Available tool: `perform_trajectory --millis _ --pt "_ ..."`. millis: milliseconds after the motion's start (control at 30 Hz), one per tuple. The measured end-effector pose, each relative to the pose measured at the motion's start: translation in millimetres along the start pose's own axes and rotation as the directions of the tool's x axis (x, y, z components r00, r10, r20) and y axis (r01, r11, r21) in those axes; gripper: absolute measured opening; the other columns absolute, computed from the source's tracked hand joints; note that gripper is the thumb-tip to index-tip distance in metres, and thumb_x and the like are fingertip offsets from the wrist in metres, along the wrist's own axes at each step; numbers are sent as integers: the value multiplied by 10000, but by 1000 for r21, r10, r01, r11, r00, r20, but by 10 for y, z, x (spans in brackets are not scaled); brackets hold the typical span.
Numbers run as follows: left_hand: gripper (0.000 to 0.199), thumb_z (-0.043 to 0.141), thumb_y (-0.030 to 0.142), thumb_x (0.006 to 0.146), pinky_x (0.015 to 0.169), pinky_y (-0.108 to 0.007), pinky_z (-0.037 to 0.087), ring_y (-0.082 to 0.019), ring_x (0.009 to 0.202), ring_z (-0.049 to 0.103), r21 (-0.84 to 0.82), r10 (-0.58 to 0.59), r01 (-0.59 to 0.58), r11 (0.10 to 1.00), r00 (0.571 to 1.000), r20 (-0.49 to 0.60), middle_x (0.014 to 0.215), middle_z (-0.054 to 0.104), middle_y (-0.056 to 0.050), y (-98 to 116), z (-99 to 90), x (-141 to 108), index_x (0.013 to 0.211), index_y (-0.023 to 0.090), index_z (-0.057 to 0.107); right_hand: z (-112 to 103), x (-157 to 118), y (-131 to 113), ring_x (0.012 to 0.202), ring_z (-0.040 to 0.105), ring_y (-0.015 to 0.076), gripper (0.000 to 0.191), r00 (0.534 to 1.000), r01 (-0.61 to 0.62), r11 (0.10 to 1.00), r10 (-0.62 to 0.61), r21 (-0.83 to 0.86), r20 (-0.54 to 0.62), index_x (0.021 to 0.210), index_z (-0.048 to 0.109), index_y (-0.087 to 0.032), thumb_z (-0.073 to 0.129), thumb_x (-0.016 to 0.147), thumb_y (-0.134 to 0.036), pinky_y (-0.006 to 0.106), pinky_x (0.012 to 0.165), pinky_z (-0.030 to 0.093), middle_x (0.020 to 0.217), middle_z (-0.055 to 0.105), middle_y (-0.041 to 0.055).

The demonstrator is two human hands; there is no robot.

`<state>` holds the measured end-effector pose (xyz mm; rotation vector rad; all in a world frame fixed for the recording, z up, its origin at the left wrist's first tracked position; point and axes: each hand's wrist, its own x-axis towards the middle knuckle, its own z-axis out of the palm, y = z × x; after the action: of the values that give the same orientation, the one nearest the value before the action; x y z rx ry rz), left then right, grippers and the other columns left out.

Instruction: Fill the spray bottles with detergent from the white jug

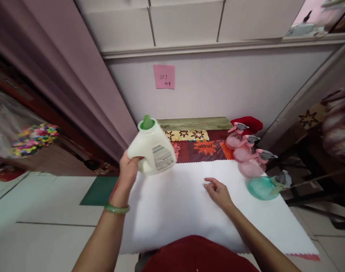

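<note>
My left hand (128, 169) is closed round the handle of a white detergent jug (163, 151). The jug leans slightly at the far left side of the white-covered table (172, 204). A green pouring spout (147, 123) shows in its uncapped mouth, and a printed label faces me. I cannot tell whether its base touches the table. Over the middle of the white cover, my right hand (218, 192) holds nothing, its index finger extended and the others loosely bent. To its right stand several spray bottles, pink ones (252, 166) and a green one (263, 188).
A pale wall with a pink note (164, 77) rises behind the table. Along the back edge lie patterned sheets (202, 148) and a red item (253, 124). A mauve curtain (76, 75) hangs at left, beside a bag of colourful pieces (36, 139). Dark stools (317, 177) stand at right.
</note>
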<state>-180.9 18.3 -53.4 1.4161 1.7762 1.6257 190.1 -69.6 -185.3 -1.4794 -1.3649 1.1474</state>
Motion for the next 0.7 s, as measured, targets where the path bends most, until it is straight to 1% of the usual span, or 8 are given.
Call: perform_trajectory --millis 67,167,267,367,433,500,600,700 --pt "309 603 310 728 737 -320 532 -201 809 652 -37 -8 11 999 995 95 897 708 -33 64 352 -110 990 154 651 26 8 -11 522 433 120 547 1000 -11 1000 11 21 -2 1092 707 -140 677 809 -608 264 526 372 581 465 -73" --pt "266 598 317 743 704 -313 513 -202 767 640 -53 -15 26 998 980 199 819 689 -18 111 818 -305 954 162 641 26 -1 -56 489 450 117 544 998 -52 995 49 90 42 1093 688 -133 686 805 -595 259 497 370 569 470 -81" --pt "204 612 335 753 712 -317 491 -201 750 607 -37 -2 11 999 971 238 782 660 -2 101 1064 -435 894 187 612 -61 -10 -195 488 483 123 516 999 -30 995 29 100 16 1090 680 -132 664 833 -579 268 511 415 561 486 -79" --pt "180 607 338 768 736 -320 476 -203 766 592 -26 38 -33 999 969 245 797 647 4 53 1125 -477 890 207 587 -189 61 -523 586 572 143 499 985 105 994 -101 27 -138 1153 665 -147 672 852 -544 307 624 513 697 624 -16" --pt "177 592 333 772 735 -316 472 -200 757 587 -21 66 -63 998 969 238 794 638 7 10 1126 -482 901 213 577 -247 182 -849 720 650 175 571 952 210 978 -204 3 -227 1275 605 -165 695 849 -535 354 732 564 895 709 52" --pt "171 577 330 771 716 -310 466 -197 729 578 -12 84 -84 996 972 220 776 629 9 -30 1131 -484 900 218 565 -253 352 -1219 924 702 225 662 906 332 943 -313 22 -285 1362 538 -192 729 828 -531 422 867 581 1102 718 113" --pt "144 558 320 768 688 -306 457 -195 696 570 3 99 -102 995 977 188 747 621 10 -67 1154 -485 877 225 553 -155 624 -1742 1203 649 279 780 856 465 885 -444 20 -267 1426 486 -211 791 775 -514 486 1041 517 1311 660 164" --pt "135 551 317 770 677 -309 461 -201 687 580 2 106 -108 994 980 167 739 630 2 -68 1168 -481 872 229 556 15 829 -2112 1261 624 302 896 874 440 898 -434 -22 -219 1480 434 -215 817 731 -523 499 1075 483 1381 632 176"
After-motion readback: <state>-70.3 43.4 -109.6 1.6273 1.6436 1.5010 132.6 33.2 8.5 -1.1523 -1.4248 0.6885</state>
